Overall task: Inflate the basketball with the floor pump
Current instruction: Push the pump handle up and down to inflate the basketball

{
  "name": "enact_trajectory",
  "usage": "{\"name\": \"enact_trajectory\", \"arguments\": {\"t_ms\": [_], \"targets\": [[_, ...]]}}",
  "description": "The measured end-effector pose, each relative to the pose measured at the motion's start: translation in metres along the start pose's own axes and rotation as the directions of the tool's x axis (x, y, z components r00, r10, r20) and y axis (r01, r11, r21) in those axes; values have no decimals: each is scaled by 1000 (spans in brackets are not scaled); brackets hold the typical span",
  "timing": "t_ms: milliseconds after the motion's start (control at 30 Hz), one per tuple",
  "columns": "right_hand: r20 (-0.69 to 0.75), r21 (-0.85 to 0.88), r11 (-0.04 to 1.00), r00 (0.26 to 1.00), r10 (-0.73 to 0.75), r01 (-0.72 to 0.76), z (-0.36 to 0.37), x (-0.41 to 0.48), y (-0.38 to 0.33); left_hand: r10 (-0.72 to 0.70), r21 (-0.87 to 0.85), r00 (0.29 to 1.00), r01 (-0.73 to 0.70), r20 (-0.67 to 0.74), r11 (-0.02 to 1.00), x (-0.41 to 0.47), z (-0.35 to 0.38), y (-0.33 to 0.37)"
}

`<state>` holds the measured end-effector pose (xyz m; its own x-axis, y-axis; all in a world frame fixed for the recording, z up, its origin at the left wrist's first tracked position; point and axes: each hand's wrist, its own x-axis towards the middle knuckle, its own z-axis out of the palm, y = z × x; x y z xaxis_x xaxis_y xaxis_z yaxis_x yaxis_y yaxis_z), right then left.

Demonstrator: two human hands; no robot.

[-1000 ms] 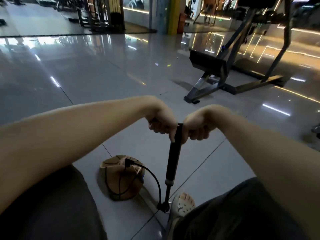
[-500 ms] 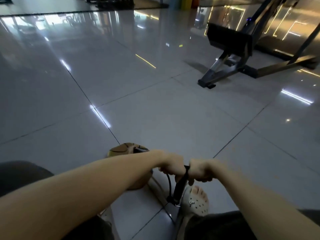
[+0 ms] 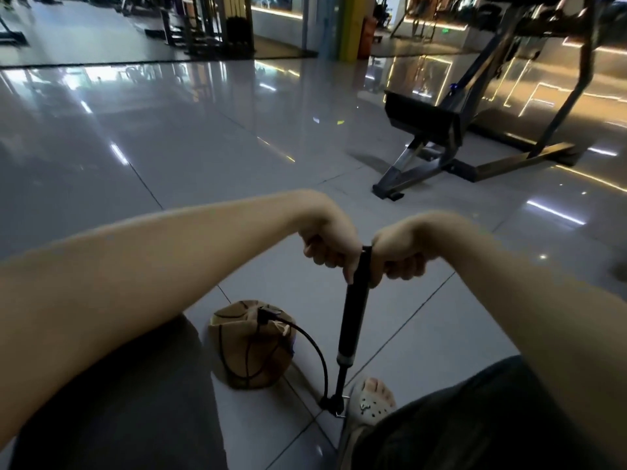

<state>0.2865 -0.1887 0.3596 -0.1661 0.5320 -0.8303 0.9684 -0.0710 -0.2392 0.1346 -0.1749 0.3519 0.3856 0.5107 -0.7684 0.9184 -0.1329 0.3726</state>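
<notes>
A black floor pump (image 3: 353, 320) stands upright on the tiled floor, its sleeve raised so a thin rod shows below it. My left hand (image 3: 330, 247) grips the left side of the pump's top handle and my right hand (image 3: 398, 254) grips the right side. A crumpled, deflated tan basketball (image 3: 251, 351) lies on the floor left of the pump. A black hose (image 3: 314, 347) curves from the pump's base up to a connector on top of the ball. My foot in a pale clog (image 3: 371, 401) is at the pump's base.
A black and steel gym machine (image 3: 441, 137) stands on the glossy floor to the far right. Racks of gym equipment (image 3: 207, 25) line the far wall. My dark-clad legs fill the lower left and lower right corners.
Half a second ago both hands and the handle were pushed down close to the pump's base. Now the handle is raised again, as it was a second ago.
</notes>
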Motion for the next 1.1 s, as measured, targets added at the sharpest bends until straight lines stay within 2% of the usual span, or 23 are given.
{"name": "enact_trajectory", "arguments": {"t_ms": [167,300,433,533,633,767,867,967,1100], "targets": [[96,-77,996,994,58,-51,72,90,27,-68,-20,987,71,143,997,87,75,-30],[115,-119,992,991,64,-50,109,137,48,-81,16,993,80,88,997,128,120,-41],[89,-139,989,994,68,-56,126,149,54,-50,7,997,50,65,999,134,136,-42],[64,-209,975,994,91,-76,123,135,43,-74,32,996,72,46,997,124,134,-41],[83,-197,977,992,94,-77,93,109,33,-76,16,997,75,21,997,102,109,-32],[-27,-49,999,1000,-7,6,16,44,8,-9,-58,1000,10,3,998,41,23,-18],[3,35,998,999,-49,49,-20,14,-3,46,-83,999,-45,3,995,14,-20,-10],[39,-9,1000,999,7,-6,-3,42,6,4,-59,999,-1,43,998,43,-2,-20],[27,-118,993,999,33,-29,65,112,21,-32,-8,997,33,77,999,116,68,-50]]}}
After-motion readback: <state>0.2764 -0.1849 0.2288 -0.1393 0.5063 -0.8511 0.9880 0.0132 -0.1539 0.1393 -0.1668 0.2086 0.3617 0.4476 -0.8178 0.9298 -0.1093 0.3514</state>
